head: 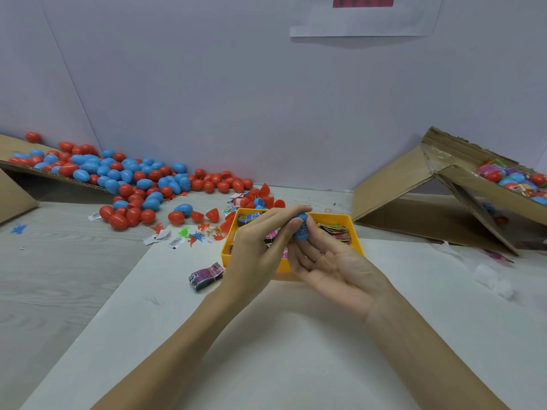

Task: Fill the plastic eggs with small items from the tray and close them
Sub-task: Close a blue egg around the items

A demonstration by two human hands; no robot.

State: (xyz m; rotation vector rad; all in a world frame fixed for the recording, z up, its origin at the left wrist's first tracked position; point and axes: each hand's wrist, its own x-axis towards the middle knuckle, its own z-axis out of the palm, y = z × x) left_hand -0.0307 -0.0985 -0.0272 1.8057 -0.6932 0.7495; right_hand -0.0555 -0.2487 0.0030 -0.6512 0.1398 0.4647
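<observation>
Both hands met above the yellow tray [356, 238], which sat on a white sheet [266, 335] laid over the grey wood-grain table [59, 276]; a blue egg [302, 229] was held between them, over the tray's middle. The left hand [260, 247] pinched the egg from the left, thumb and fingertips closed on its upper part; the right hand [331, 261] lay palm-up beneath it, thumb and forefinger gripping the egg's right side while the remaining fingers stayed loosely spread. Printed paper showed on the egg's near face; whether the two shells were fully joined could not be determined.

The tray held small printed packets [337, 232]; a banded bundle of packets [207, 276] lay on the sheet just left of the tray. Small plastic figures [195, 235] and paper slips [174, 242] were scattered beyond the sheet's far-left corner. A pile of red and blue eggs [133, 179] spread from a flattened cardboard flap [17, 196] at the far left toward the tray, with separate red halves [263, 193] near the tray's far edge. A tilted cardboard box [444, 202] at the right contained filled eggs [515, 179].
</observation>
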